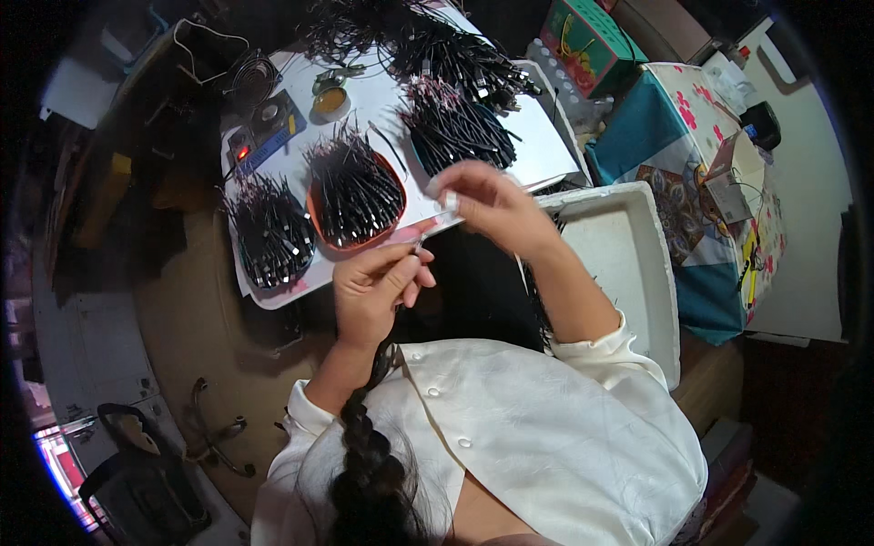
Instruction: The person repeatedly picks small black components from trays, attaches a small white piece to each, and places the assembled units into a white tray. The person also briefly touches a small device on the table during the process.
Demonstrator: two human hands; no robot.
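My left hand point(371, 287) is at the front edge of the white work board point(428, 217). Its thumb and forefinger pinch something thin and small that I cannot make out. Close by on the right, my right hand point(487, 207) has its fingers bent together over the board edge; whatever it grips is too small to tell. Just beyond, an orange bowl point(401, 182) holds a dense bundle of short black cables point(350, 187) with metal ends. More bundles of black cables point(271, 232) stand to its left, and another bundle point(460, 127) stands behind my right hand.
At the back left lies a blue soldering-station-like box point(270, 136) with a red light, beside a small round tin point(330, 103). Loose black cables point(455, 59) heap up at the back. A white foam tray point(651, 273) sits at my right, near a cloth-covered table point(692, 182).
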